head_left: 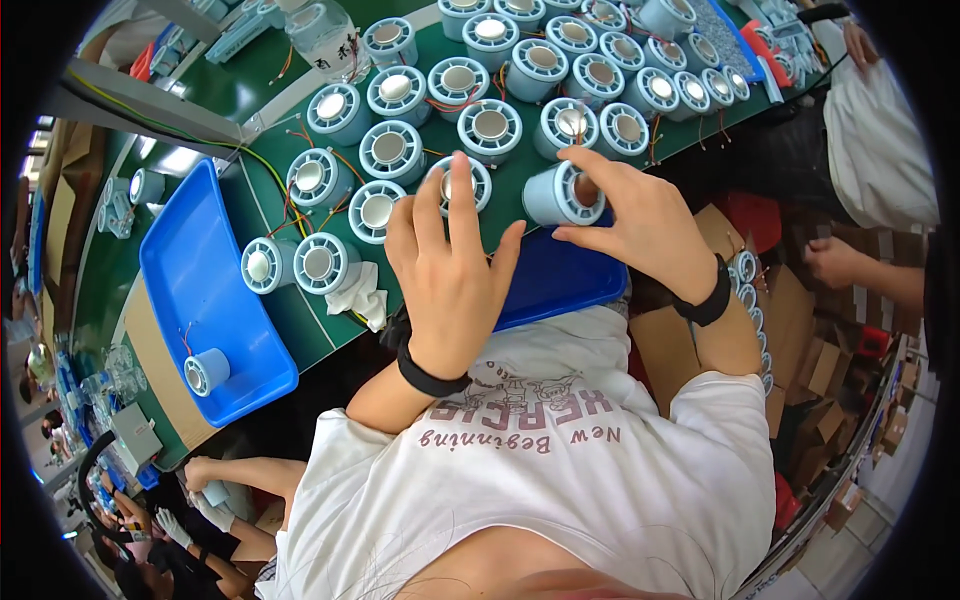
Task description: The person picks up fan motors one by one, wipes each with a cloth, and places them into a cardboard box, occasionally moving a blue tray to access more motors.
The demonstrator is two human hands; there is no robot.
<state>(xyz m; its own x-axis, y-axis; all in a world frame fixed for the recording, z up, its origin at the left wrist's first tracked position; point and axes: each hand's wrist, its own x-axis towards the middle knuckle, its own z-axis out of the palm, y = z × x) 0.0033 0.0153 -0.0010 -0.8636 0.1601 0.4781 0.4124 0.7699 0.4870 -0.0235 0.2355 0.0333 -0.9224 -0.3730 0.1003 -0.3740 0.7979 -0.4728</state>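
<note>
My right hand has its thumb and fingers around a light blue cylindrical housing, which lies tipped with its round metal-centred face towards my palm. My left hand is open, its fingers stretched over another light blue housing that they partly cover; whether they touch it I cannot tell. Many similar housings stand in loose rows beyond both hands, with slotted rims, silver discs and thin red wires. Below the held housing, a blue tray sits at the table's near edge, partly hidden by my hands.
A larger blue tray at the left carries a single housing. White crumpled cloth lies near my left wrist. A clear plastic bottle stands at the back. Cardboard boxes and another person's hand are at the right.
</note>
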